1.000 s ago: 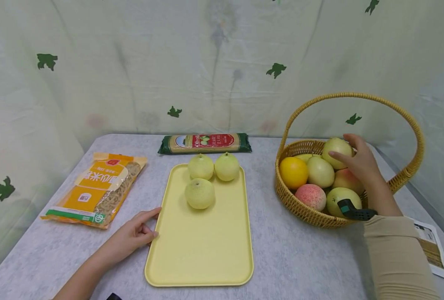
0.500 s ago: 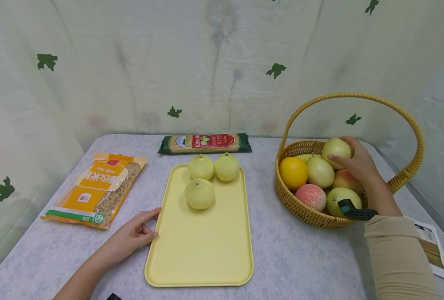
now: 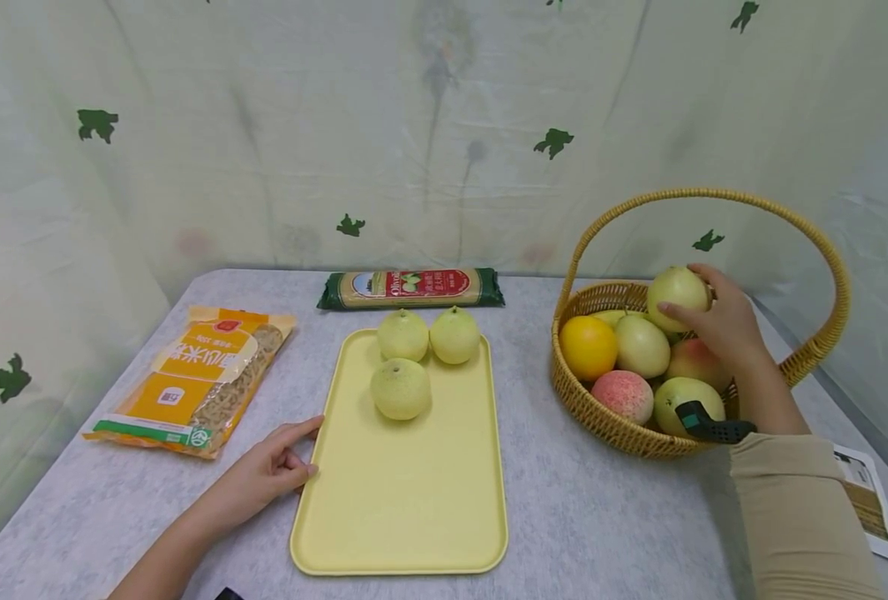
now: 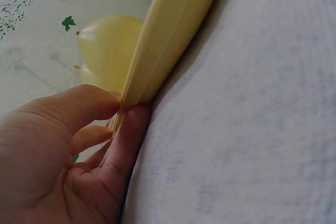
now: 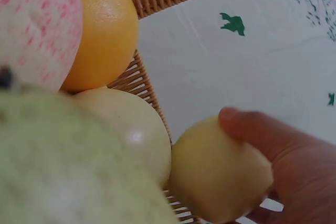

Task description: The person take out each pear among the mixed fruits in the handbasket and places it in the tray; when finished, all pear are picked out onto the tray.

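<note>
My right hand (image 3: 729,321) holds a round pale yellow-green pear (image 3: 678,298) above the back of the wicker basket (image 3: 601,423). In the right wrist view the thumb presses on this pear (image 5: 218,171), while the other fingers are mostly hidden behind it. Below it in the basket are more pears (image 3: 641,346), an orange (image 3: 589,347) and pink-speckled peaches (image 3: 622,396). With my left hand (image 3: 267,471) I pinch the left rim of a yellow tray (image 3: 413,500), the thumb and fingers meeting at its edge (image 4: 157,51). Three pears (image 3: 401,389) sit in the tray's far half.
A green-ended spaghetti pack (image 3: 411,288) lies behind the tray. To the left lies an orange food bag (image 3: 192,379). The basket's tall handle (image 3: 702,194) arches over the fruit and the right hand. A white-framed card or pack (image 3: 871,500) lies partly under the right sleeve.
The right hand has closed round the pear and raised it slightly off the other fruit. The left hand and the tray have stayed in place.
</note>
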Demonstrator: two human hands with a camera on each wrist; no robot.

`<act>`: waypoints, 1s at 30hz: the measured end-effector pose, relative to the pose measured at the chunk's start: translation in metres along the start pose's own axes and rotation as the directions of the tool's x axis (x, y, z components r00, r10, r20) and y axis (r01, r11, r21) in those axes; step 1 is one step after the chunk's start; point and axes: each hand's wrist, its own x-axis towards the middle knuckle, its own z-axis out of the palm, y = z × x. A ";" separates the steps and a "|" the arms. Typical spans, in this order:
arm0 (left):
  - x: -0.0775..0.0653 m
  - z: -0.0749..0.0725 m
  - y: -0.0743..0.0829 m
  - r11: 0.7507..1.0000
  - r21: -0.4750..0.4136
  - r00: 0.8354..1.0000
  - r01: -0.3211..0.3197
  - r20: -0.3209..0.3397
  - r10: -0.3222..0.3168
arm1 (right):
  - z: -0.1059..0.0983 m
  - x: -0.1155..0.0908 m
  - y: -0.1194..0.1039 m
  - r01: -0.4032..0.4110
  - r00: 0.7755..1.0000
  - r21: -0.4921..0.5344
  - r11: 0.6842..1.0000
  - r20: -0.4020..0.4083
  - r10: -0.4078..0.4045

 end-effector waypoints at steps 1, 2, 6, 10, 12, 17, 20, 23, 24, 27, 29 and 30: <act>0.000 0.000 0.000 1.000 0.000 1.000 0.000 0.000 0.000 | -0.001 0.000 -0.003 0.008 1.000 0.007 1.000 0.001 -0.008; 0.000 0.000 0.000 1.000 0.000 1.000 -0.002 -0.001 0.002 | -0.001 0.000 -0.007 0.011 1.000 0.012 1.000 0.004 -0.011; 0.001 0.000 -0.001 1.000 0.001 1.000 -0.008 -0.003 0.008 | -0.002 -0.002 -0.024 0.040 0.999 0.022 0.999 0.011 -0.041; 0.001 0.000 -0.002 1.000 0.001 1.000 -0.011 -0.003 0.011 | -0.001 -0.008 -0.043 0.077 0.997 0.041 0.996 0.011 -0.077; 0.001 0.000 -0.002 1.000 0.001 1.000 -0.011 -0.004 0.011 | 0.000 -0.013 -0.053 0.098 0.995 0.053 0.994 0.005 -0.099; 0.001 0.000 -0.001 1.000 0.004 1.000 -0.013 -0.006 0.013 | 0.007 -0.028 -0.078 0.188 0.982 0.107 0.976 -0.023 -0.187; 0.001 0.000 -0.001 1.000 0.006 1.000 -0.012 -0.006 0.012 | 0.015 -0.038 -0.093 0.250 0.968 0.147 0.957 -0.040 -0.247; 0.001 0.000 -0.001 1.000 0.005 1.000 -0.010 -0.006 0.010 | 0.028 -0.048 -0.106 0.295 0.955 0.202 0.934 -0.045 -0.292; 0.001 0.000 -0.001 1.000 0.005 1.000 -0.009 -0.006 0.009 | 0.033 -0.051 -0.109 0.314 0.949 0.220 0.924 -0.047 -0.311; 0.001 0.000 0.000 1.000 0.006 1.000 -0.007 -0.007 0.007 | 0.053 -0.061 -0.118 0.351 0.932 0.305 0.885 -0.027 -0.361; 0.001 0.000 0.000 1.000 0.006 1.000 -0.007 -0.008 0.007 | 0.068 -0.066 -0.121 0.370 0.920 0.348 0.861 -0.008 -0.392; 0.001 0.000 0.000 1.000 0.007 1.000 -0.008 -0.008 0.009 | 0.075 -0.069 -0.122 0.374 0.915 0.373 0.849 0.005 -0.405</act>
